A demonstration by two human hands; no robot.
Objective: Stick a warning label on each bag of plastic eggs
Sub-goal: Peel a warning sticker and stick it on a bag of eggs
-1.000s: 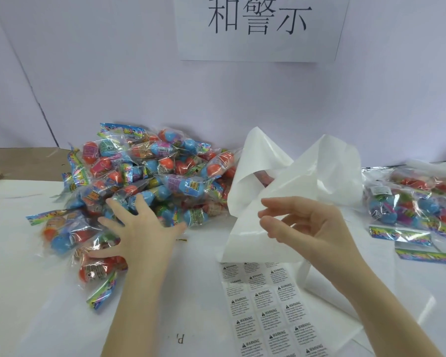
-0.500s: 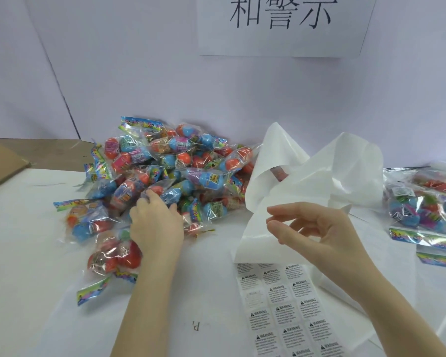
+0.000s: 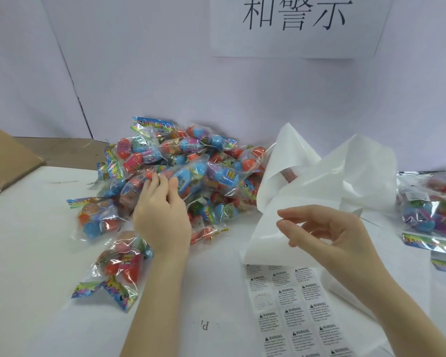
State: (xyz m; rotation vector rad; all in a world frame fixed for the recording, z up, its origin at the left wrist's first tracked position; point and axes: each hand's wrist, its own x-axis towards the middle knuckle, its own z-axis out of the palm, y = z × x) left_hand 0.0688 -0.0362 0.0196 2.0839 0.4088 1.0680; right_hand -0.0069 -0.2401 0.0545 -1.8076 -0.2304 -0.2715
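nearest, at six o'clock, the label sheet (image 3: 298,313) lay flat on the white tabletop (image 3: 26,253), rows of warning stickers showing and at least one cell bare. the right hand (image 3: 327,233) hovered above it at four o'clock, fingers loosely curled with thumb and forefinger a little apart; whether a peeled label clung to a fingertip i could not tell. just behind it the spent backing paper (image 3: 319,181) stood curled up.

the left hand (image 3: 162,215), at nine o'clock, had gone from lying spread over the near edge of the heap a second before to curling its fingers round one bag of eggs (image 3: 191,176) and lifting it a little off the heap. by my judgement that meant the next bag was picked and about to be brought across for its sticker.

against the earlier frame, the view had also swung left, showing more brown cardboard (image 3: 8,166) at ten o'clock. the heap of bags (image 3: 170,155) sat at eleven to twelve o'clock, another bag (image 3: 121,264) lay loose at eight, and a second batch (image 3: 428,207) lay at three o'clock. the sign (image 3: 294,24) hung on the wall behind.
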